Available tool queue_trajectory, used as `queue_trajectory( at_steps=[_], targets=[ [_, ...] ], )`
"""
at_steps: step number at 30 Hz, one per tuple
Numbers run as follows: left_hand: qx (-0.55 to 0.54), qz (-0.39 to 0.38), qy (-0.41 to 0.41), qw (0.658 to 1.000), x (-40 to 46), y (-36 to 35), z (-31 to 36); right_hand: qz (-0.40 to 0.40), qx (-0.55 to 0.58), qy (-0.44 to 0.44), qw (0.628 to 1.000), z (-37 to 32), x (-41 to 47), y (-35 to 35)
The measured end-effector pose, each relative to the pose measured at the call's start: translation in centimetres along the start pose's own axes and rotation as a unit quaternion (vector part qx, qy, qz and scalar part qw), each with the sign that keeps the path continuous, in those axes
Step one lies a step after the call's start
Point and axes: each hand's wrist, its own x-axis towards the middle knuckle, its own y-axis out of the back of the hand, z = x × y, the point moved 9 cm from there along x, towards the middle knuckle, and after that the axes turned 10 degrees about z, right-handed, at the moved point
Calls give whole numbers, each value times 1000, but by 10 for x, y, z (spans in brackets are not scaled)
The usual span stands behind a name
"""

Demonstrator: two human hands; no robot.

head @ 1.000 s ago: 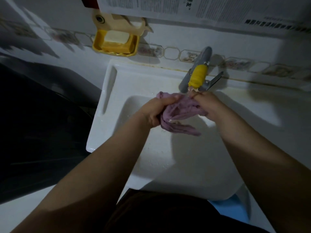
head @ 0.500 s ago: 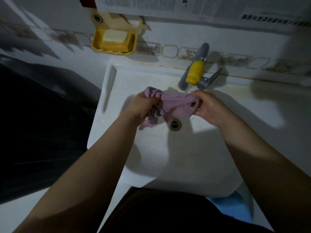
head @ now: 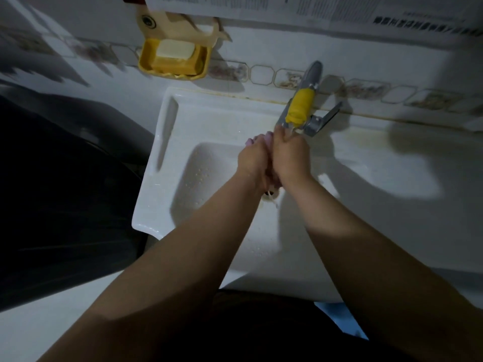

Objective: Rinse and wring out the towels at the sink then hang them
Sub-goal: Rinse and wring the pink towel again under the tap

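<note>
At the near edge, a dark garment and a scrap of blue (head: 337,313) below the white sink (head: 198,231). Above the basin, 2 bare forearms converging from the near corners toward its far end, just over the drain (head: 269,195), mostly hidden beneath them. Left hand (head: 252,160) and right hand (head: 291,158) pressed side by side, both curled tight round 1 purple towel (head: 261,138), bunched small between the palms with only a little pale cloth showing past the left knuckles at the far side. No other towel in view. Judged the wringing step, or a last squeeze under the spout: whether water runs cannot be told, though droplets speckle the basin floor left of the hands.

Just beyond the fingers, a grey tap (head: 311,77) with a yellow sleeve (head: 300,105) on its spout, lever (head: 326,118) angled to the right. Farther left on the tiled wall, a yellow soap dish (head: 149,61) holding a pale bar (head: 175,49); printed paper (head: 339,9) across the top.

Next move, by judgement: opposite twists of the 2 fists, kept over the basin for the runoff, then a shake-out and a carry to a hanging place not visible here. Risk: drips beyond the sink rim.
</note>
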Motion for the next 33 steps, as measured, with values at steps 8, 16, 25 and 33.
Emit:
queue_trajectory(
  at_steps=[8,16,25,33],
  targets=[
    [-20,-79,1,997,-5,-14,4,-32,14,-24,999,25,-1,-3],
    [139,-156,-60,976,11,-5,17,-368,241,-358,823,71,-54,-59],
    [88,-145,-83,982,19,31,18,-160,517,-366,757,59,0,-18],
    [-53,-189,58,979,5,13,-4,-105,238,-111,959,15,-1,3]
  ],
)
